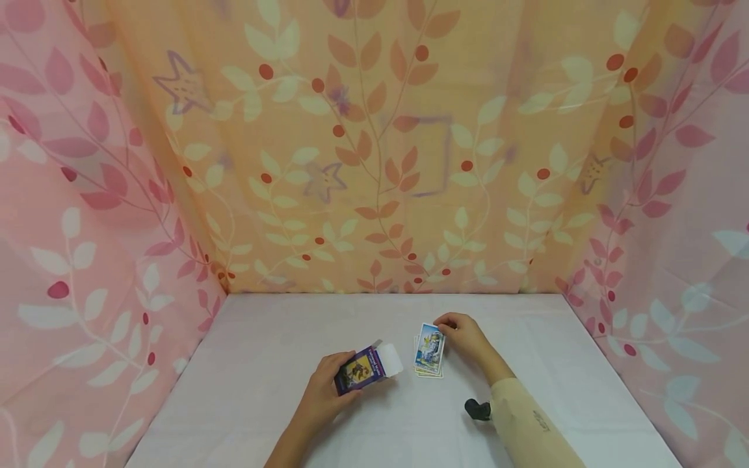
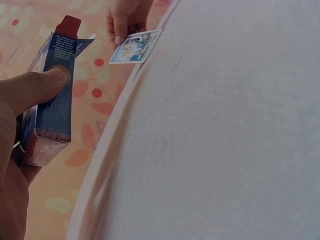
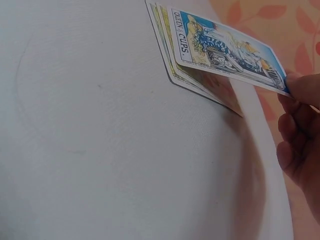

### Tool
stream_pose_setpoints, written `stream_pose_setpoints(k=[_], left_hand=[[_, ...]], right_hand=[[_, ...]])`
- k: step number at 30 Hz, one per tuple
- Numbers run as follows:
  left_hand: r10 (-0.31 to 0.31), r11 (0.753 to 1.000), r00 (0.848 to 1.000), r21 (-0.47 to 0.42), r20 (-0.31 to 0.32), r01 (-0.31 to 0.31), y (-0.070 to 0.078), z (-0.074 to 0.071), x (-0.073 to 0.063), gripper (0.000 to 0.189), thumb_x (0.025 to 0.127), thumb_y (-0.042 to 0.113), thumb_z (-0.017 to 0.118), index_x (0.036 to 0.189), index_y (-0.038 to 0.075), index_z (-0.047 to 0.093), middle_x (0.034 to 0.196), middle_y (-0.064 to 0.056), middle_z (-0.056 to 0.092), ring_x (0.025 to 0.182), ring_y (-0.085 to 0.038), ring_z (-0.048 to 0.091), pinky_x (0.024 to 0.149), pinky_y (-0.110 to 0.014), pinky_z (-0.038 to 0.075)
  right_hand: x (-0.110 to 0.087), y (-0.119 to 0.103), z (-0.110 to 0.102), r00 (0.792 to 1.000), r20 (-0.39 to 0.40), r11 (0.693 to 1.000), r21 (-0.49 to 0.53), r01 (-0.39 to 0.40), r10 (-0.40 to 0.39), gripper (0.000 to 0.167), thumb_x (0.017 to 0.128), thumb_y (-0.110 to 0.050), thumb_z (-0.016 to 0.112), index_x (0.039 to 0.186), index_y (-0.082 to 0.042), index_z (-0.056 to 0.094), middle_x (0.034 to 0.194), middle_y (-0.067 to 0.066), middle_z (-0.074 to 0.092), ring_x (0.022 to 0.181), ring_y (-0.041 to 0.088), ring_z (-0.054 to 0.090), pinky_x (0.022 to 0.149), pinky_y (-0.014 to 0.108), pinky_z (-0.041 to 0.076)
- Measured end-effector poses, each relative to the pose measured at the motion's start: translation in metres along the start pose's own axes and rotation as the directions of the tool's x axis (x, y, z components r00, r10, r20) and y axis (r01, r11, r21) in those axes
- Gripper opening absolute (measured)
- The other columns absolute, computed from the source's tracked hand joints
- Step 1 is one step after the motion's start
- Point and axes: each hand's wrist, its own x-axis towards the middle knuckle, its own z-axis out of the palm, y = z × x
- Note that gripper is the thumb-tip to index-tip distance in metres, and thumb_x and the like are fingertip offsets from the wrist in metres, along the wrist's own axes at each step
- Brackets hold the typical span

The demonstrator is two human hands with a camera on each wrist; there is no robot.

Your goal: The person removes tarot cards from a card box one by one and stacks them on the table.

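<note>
My left hand (image 1: 329, 387) grips a dark blue-purple tarot card box (image 1: 361, 370) a little above the table, its white end flap (image 1: 391, 359) open toward the right. In the left wrist view the thumb presses on the narrow side of the box (image 2: 59, 107). My right hand (image 1: 465, 333) pinches one corner of a tarot card (image 3: 230, 52) marked "Queen of Cups". That card is tilted up over a few other cards (image 3: 187, 86), which lie fanned in a small pile on the table. Whether the box holds more cards cannot be seen.
A white cloth covers the table (image 1: 246, 390). Patterned curtains (image 1: 374, 149) with leaves and berries stand behind it and on both sides. A black object (image 1: 477, 409) sticks out beside the right sleeve (image 1: 529, 422).
</note>
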Motion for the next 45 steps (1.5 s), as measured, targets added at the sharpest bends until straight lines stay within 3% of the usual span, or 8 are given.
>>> stream_pose_setpoints(k=[6,10,22,35,45], left_hand=[[0.020,1.000,1.000,0.006,-0.007,-0.020,-0.002,0.001,0.000,0.083,0.071,0.021,0.096,0.144,0.021,0.057,0.139,0.013,0.058,0.127,-0.013,0.054,0.106,-0.048,0.050],[-0.007,1.000,1.000,-0.009,0.004,0.007,-0.003,0.001,0.000,0.082,0.072,0.023,0.096,0.144,0.025,0.057,0.139,0.014,0.058,0.128,-0.011,0.053,0.108,-0.048,0.049],[-0.013,1.000,1.000,-0.012,0.002,0.013,0.002,0.000,-0.001,0.083,0.070,0.018,0.096,0.144,0.020,0.057,0.139,0.010,0.059,0.128,-0.014,0.054,0.108,-0.050,0.048],[-0.028,1.000,1.000,0.001,0.004,0.028,0.002,0.000,0.000,0.084,0.071,0.020,0.096,0.143,0.032,0.055,0.139,0.011,0.059,0.128,-0.013,0.053,0.108,-0.053,0.047],[-0.013,1.000,1.000,0.006,0.001,0.012,0.001,0.000,0.000,0.085,0.071,0.021,0.096,0.144,0.034,0.054,0.138,0.012,0.059,0.128,-0.012,0.053,0.107,-0.051,0.048]], right_hand=[[0.000,0.003,0.004,0.997,0.028,0.997,0.026,-0.066,0.065,0.012,0.100,-0.014,0.064,0.105,-0.013,0.075,0.102,0.000,0.073,0.098,0.019,0.062,0.096,0.045,0.052],[-0.001,0.005,0.005,0.997,0.033,0.997,0.017,-0.070,0.070,0.011,0.101,-0.016,0.065,0.106,-0.015,0.076,0.102,-0.001,0.073,0.098,0.018,0.062,0.099,0.046,0.052],[0.003,0.014,0.012,1.000,0.028,1.000,-0.022,-0.005,0.006,0.010,0.100,-0.015,0.068,0.105,-0.014,0.076,0.102,-0.002,0.073,0.106,0.020,0.065,0.104,0.049,0.051],[0.007,0.017,0.017,0.997,0.026,0.991,-0.112,0.079,-0.076,0.011,0.096,-0.009,0.070,0.098,-0.016,0.078,0.096,-0.004,0.072,0.099,0.019,0.065,0.100,0.050,0.052],[0.010,0.019,0.022,0.997,0.033,0.984,-0.163,0.068,-0.063,0.011,0.097,-0.010,0.070,0.096,-0.017,0.079,0.095,-0.002,0.071,0.096,0.016,0.063,0.097,0.047,0.051]])
